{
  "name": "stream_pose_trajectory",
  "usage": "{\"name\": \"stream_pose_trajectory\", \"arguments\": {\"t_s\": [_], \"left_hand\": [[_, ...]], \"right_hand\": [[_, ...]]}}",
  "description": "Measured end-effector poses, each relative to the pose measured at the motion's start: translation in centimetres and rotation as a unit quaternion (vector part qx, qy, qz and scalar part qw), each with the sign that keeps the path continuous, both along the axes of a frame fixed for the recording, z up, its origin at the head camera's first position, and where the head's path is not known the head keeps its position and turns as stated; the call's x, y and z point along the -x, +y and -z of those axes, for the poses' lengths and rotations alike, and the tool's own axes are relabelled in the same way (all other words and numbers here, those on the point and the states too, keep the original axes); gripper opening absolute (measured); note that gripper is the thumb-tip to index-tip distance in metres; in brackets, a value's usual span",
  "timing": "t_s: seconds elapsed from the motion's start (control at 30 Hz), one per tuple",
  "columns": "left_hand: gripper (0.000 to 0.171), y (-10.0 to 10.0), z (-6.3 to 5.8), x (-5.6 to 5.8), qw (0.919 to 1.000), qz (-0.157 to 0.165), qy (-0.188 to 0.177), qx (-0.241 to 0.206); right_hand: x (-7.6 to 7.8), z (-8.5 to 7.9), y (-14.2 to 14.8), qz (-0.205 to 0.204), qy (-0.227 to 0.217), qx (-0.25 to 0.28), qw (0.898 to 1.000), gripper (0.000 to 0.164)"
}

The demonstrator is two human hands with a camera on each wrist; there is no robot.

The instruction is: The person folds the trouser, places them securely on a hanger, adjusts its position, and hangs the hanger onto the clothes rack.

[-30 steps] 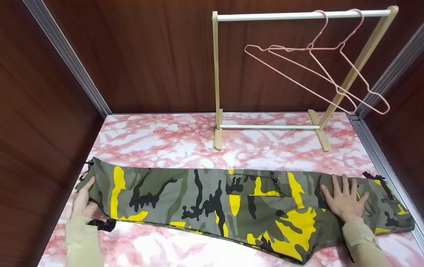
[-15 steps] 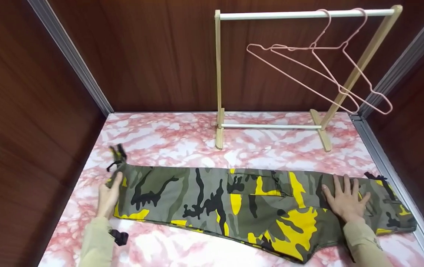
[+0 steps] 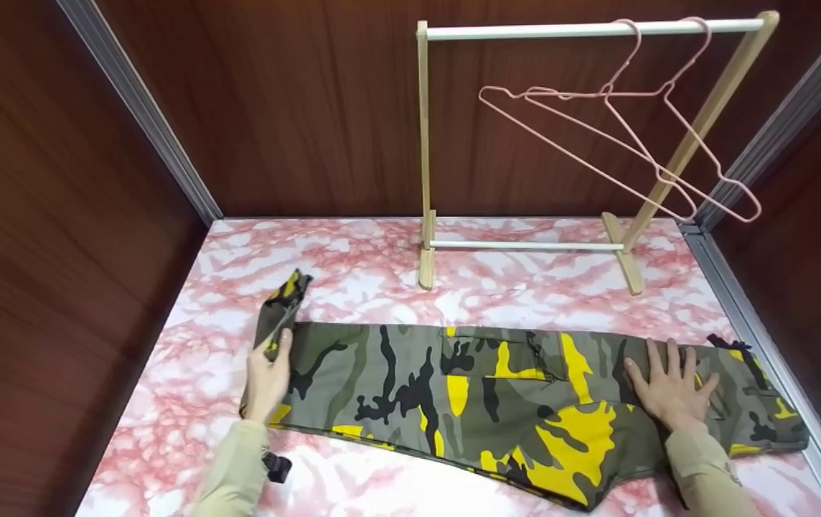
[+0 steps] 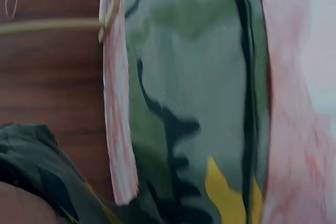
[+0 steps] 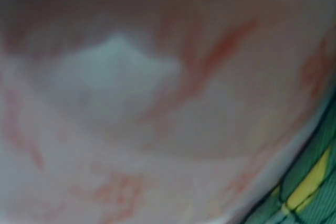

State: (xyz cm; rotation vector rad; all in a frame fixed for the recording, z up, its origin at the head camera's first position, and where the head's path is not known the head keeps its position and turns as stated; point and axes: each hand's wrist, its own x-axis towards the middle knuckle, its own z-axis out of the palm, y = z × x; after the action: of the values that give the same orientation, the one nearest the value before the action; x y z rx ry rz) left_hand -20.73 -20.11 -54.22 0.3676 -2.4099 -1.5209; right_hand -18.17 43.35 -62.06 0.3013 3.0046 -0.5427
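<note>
Camouflage trousers [image 3: 374,366] in green, grey, black and yellow lie folded lengthwise across the table. My left hand [image 3: 267,377] grips the leg-hem end, which is raised off the table at the left with its tip [image 3: 288,291] pointing up. Toward the waist end, my right hand [image 3: 671,388] rests flat on the cloth with fingers spread. The left wrist view has the leg [image 4: 184,77] stretching away and the lifted cloth [image 4: 31,150] at lower left. Only a corner of the trousers [image 5: 310,187] enters the right wrist view; the right hand is not visible there.
A wooden rack [image 3: 425,143] with white rails stands at the back of the pink marbled table [image 3: 339,266]. Two pink wire hangers [image 3: 583,158] hang from its top rail. Brown panels [image 3: 310,108] enclose the back and sides. The waist end lies close to the right table edge.
My left hand has moved right with the hem end, lifting it and turning it up off the table. The right hand keeps its place on the trousers.
</note>
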Motion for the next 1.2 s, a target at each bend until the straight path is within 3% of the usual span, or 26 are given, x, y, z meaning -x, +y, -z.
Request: {"name": "stream_pose_trajectory", "arguments": {"t_s": [0.2,0.4,0.57,0.77,1.2], "left_hand": [[0.038,3.0,0.6,-0.4,0.9988,0.008,0.029,0.038],[0.036,5.5,1.8,-0.8,0.9954,0.062,0.049,0.053],[0.035,7.1,2.4,-0.9,0.9923,0.077,0.074,0.062],[0.038,8.4,2.9,-1.0,0.9849,0.119,0.096,0.082],[0.04,10.4,3.6,-1.3,0.976,0.183,0.087,0.081]], "right_hand": [[0.0,0.0,-0.1,0.002,-0.004,0.0,1.0,0.087],[0.0,0.0,-0.1,0.003,-0.004,0.0,1.0,0.087],[0.0,0.2,-0.1,0.002,-0.004,0.0,1.0,0.088],[0.1,0.3,0.0,0.004,0.002,-0.006,1.0,0.088],[0.1,0.3,0.0,0.001,-0.002,-0.006,1.0,0.088]]}}
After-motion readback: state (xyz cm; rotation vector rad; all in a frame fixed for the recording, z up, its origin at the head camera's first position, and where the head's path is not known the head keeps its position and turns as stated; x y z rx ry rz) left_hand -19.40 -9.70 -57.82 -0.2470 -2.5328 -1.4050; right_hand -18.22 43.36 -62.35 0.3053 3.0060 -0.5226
